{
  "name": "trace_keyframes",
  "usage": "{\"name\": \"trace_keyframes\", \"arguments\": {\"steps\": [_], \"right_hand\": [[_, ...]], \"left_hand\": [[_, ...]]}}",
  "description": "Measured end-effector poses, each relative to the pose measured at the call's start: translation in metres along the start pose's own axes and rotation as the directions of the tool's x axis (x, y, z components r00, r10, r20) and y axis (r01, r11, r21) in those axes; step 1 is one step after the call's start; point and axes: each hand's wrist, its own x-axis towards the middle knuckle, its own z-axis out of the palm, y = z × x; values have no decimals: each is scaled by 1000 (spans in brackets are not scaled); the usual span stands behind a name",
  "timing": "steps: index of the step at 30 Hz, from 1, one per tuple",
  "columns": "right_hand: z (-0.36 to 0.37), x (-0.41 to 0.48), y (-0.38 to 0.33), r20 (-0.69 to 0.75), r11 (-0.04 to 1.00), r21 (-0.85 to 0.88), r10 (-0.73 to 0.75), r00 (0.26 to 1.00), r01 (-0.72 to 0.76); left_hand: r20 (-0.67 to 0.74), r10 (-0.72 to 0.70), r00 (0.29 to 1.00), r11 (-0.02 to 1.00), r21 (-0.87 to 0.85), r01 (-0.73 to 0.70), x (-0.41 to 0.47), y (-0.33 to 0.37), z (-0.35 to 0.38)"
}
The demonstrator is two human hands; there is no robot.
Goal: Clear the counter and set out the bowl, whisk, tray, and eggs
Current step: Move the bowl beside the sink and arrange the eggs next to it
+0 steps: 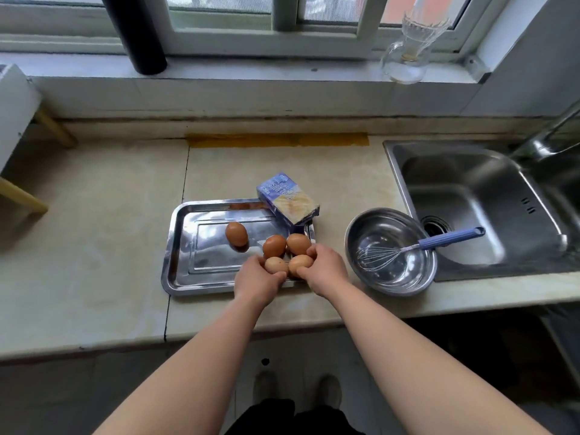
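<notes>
Nearest, two bare forearms [219, 340], stretched from the bottom edge up to the pale counter [94, 230]; between them, lower down, a pair of shoes [265, 387] on the floor.

Over the near right part of the steel tray [188, 277], the left hand [258, 277], fingers and thumb curled round a pale egg [275, 265]. Just beside it, the right hand [326, 271], wrapped round a brown egg [300, 263], forefinger over the far side, thumb at the near side. Both held eggs side by side, low over the tray's near rim; lifted or resting, impossible to tell.

Just behind them, two more eggs [274, 245], side by side on the tray floor. Further left, apart from the rest, a lone egg [236, 234] near the tray's middle. Across the tray's far right corner, a blue carton [287, 199], tilted.

Right of the tray, near but apart, a steel bowl [389, 277] on the counter, close to the sink [470, 199]. Inside the bowl, the wire head of a whisk [408, 249], blue handle leaning over the right rim toward the sink.

Along the back of the counter, a strip of yellow tape [276, 140]. Up on the windowsill [251, 69], a dark cylinder [135, 32] at left and a glass jug [408, 54] at right.
</notes>
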Motion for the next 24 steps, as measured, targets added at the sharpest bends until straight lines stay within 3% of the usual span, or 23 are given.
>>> {"name": "trace_keyframes", "arguments": {"steps": [11, 24], "right_hand": [[6, 3, -2, 20, 995, -85, 53, 998, -51], [15, -4, -4, -46, 998, 11, 70, 997, -69]], "left_hand": [[56, 4, 998, 1000, 13, -5, 6, -1, -3], [28, -5, 1000, 1000, -5, 5, 7, -5, -3]]}}
